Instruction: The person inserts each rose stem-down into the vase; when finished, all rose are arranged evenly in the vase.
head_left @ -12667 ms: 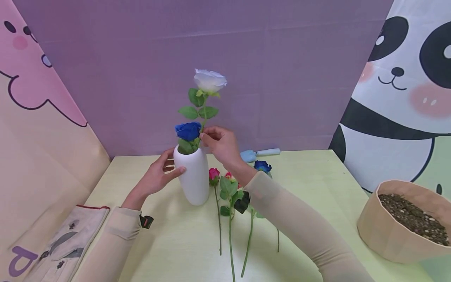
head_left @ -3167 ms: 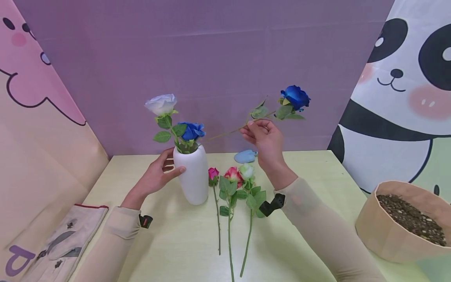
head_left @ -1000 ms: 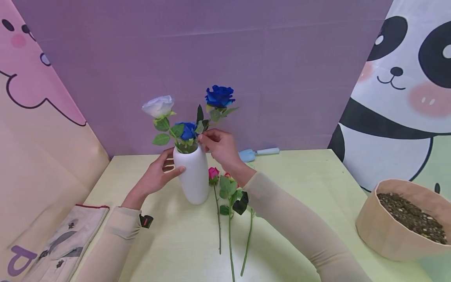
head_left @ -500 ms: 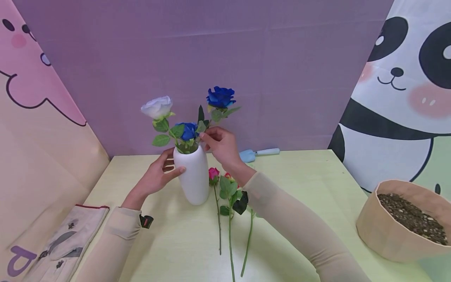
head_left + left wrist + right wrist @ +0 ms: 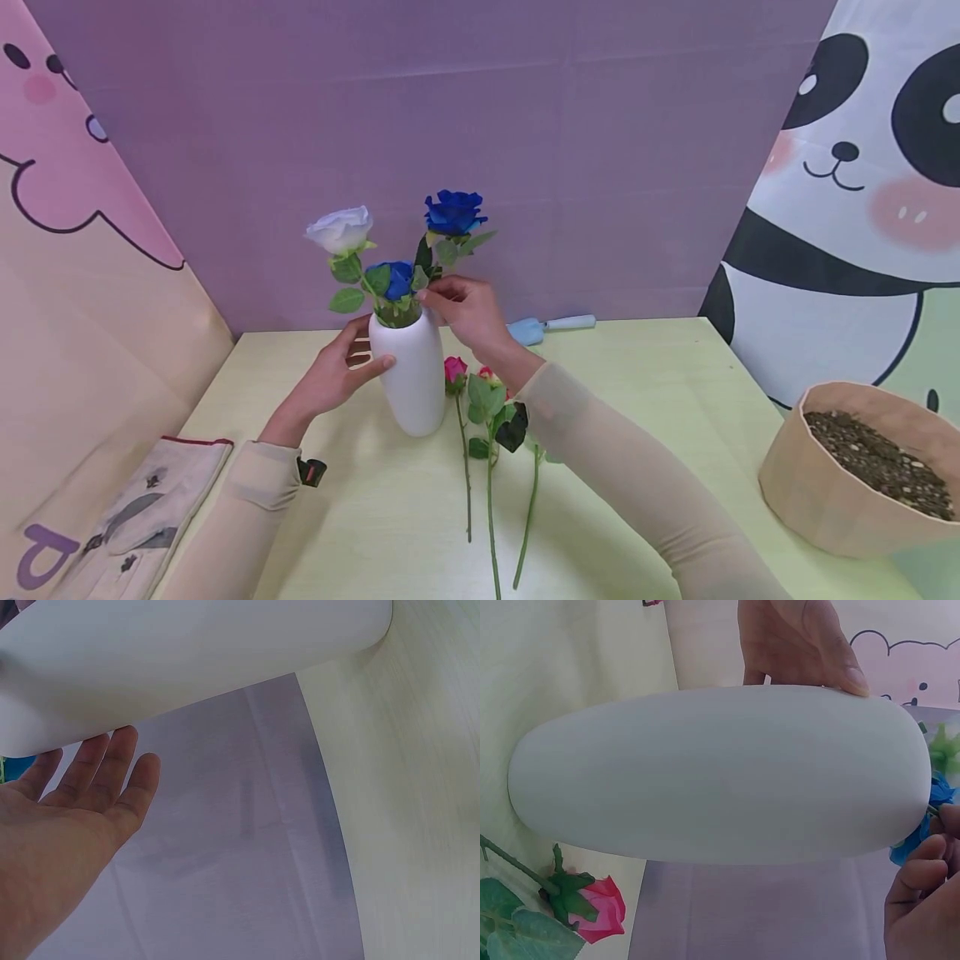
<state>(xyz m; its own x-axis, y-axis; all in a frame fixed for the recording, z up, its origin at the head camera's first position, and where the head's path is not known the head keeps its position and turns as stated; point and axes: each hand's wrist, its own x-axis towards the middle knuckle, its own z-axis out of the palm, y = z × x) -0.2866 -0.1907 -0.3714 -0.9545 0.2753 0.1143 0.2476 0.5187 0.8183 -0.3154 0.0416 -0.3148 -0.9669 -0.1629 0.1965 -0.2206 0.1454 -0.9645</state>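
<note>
A white vase (image 5: 408, 379) stands on the table, and my left hand (image 5: 337, 367) holds its left side, thumb in front. In the left wrist view the fingertips (image 5: 124, 739) touch the vase wall. Over the rim, my right hand (image 5: 468, 312) pinches the stem of a tall blue rose (image 5: 454, 212), whose lower end is hidden by the vase and hand. A white rose (image 5: 340, 230) leans left out of the vase. Between them sits a lower blue rose (image 5: 393, 280). In the right wrist view the right fingers (image 5: 919, 877) are at the vase mouth.
Right of the vase lie a pink rose (image 5: 455, 371) and other stemmed flowers (image 5: 487, 398), partly hidden under the right forearm. A blue hand trowel (image 5: 528, 331) lies at the back edge. A fabric pot of soil (image 5: 817, 475) stands right, a folded cloth (image 5: 161, 492) left.
Earlier the right hand set the white rose in the vase and let go, then lifted the blue rose from the table. Just now that blue rose has shifted slightly left and down.
</note>
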